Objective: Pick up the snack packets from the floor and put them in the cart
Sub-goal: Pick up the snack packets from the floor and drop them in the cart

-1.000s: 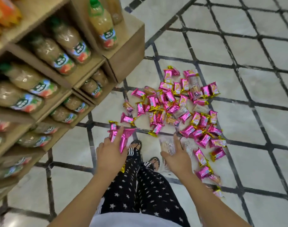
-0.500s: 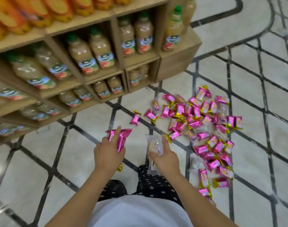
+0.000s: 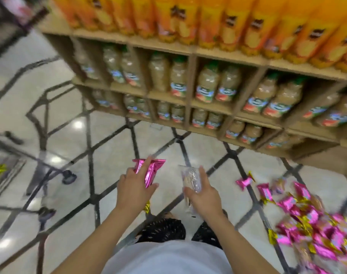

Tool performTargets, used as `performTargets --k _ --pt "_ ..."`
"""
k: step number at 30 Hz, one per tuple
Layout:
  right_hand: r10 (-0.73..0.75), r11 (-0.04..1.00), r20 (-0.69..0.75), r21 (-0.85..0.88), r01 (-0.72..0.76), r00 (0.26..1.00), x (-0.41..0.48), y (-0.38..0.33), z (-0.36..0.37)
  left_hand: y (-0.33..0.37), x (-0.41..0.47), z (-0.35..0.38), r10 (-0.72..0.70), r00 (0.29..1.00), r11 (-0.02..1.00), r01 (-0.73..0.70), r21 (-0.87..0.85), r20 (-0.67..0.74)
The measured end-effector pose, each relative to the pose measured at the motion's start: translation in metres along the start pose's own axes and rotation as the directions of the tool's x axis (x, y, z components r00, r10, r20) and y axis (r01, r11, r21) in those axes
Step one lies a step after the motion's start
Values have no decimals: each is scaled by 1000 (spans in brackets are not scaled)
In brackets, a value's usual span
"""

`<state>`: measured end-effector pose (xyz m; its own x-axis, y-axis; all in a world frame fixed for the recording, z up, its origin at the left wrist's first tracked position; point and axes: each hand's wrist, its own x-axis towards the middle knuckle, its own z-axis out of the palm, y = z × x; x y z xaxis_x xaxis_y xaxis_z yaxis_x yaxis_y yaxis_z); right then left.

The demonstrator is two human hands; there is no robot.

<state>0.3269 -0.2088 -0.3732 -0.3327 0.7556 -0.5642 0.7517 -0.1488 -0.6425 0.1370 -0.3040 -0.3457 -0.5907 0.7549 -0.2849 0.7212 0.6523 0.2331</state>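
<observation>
A: Packets: where are they, and how do they handle?

B: Most lie in a heap (image 3: pixel 314 220) on the floor (image 3: pixel 109 151) to my right, below the shelf (image 3: pixel 190 101). I hold the rest. My left hand (image 3: pixel 133 191) is closed round pink foil packets (image 3: pixel 151 171), fingers over the top, thumb below. My right hand (image 3: pixel 203 194) grips a clear packet (image 3: pixel 190 179) by its middle, thumb across the front.

A: Heavy?

B: I judge them light. The wrappers look thin and crinkly, the foil glossy and likely slippery, so I'd take each across the middle, not by the crimped ends. Whatever is inside could crush, so no squeezing hard.

A: How many?

B: One clear packet in the right hand. In the left, two pink ones I think, though they overlap and blur. The heap I can't count; dozens, mostly pink with gold ends, a few clear ones among them.

A: And the cart?

B: One cart (image 3: pixel 4 171), at my left edge, with something yellow already in it. It's well apart from my hands.
</observation>
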Motion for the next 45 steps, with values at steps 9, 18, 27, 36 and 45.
performTargets --k 9,18,27,36,45 --pt "-242 910 391 -227 348 888 19 -138 97 -123 -45 -29 -529 838 811 451 -373 -136" --pt "-254 806 636 -278 523 729 58 -246 194 -204 -35 -46 -838 542 501 710 -495 -71" --pt "-246 691 750 -309 654 614 122 -399 247 -255 47 -117 -913 402 378 776 -505 -65" --pt "-295 566 851 -211 797 435 139 -503 310 -318 83 -152 -969 230 240 795 -557 -90" --pt "-288 534 882 -177 827 374 129 -559 390 -407 98 -192 -984 146 177 810 -559 -100"
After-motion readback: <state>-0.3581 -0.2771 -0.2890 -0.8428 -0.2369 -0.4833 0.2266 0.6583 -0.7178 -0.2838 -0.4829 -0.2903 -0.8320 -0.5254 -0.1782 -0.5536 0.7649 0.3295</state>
